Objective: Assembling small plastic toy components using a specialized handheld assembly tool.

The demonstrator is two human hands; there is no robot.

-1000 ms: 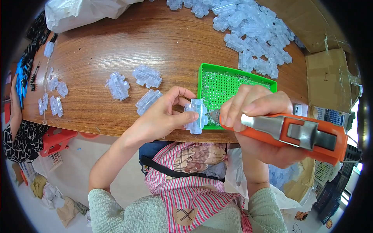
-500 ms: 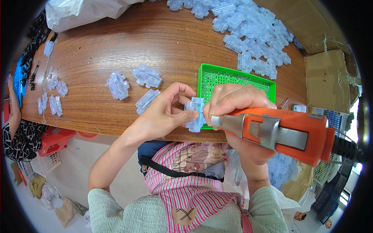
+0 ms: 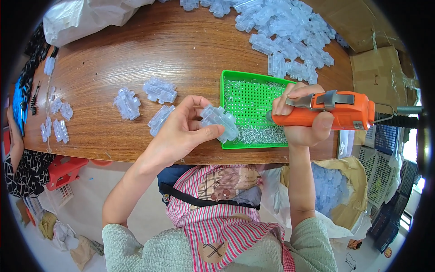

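Observation:
In my left hand [image 3: 183,131] a clear plastic part [image 3: 219,123] is pinched between thumb and fingers, just at the left side of a green tray [image 3: 223,90]. My right hand [image 3: 301,131] grips an orange electric screwdriver [image 3: 312,119], its nose pointing left over the tray. The tray has a grid of holes and is strewn with small silvery screws [image 3: 256,135], thickest along its near side. Left of my left hand lie three more clear plastic parts, one [image 3: 127,103] farthest left, one [image 3: 159,89] behind and one [image 3: 160,119] partly hidden by the hand.
A large heap of clear parts [image 3: 285,31] covers the table's far right. A white bag [image 3: 86,20] lies far left, near smaller clear pieces [image 3: 60,131]. Cardboard [image 3: 378,77] stands at right. An open sack of parts [image 3: 353,190] sits below. Another person's arm [image 3: 16,131] shows far left.
The screwdriver has drawn away from the clear part, back to the right and over the tray. My left hand has shifted slightly left and tilted the part.

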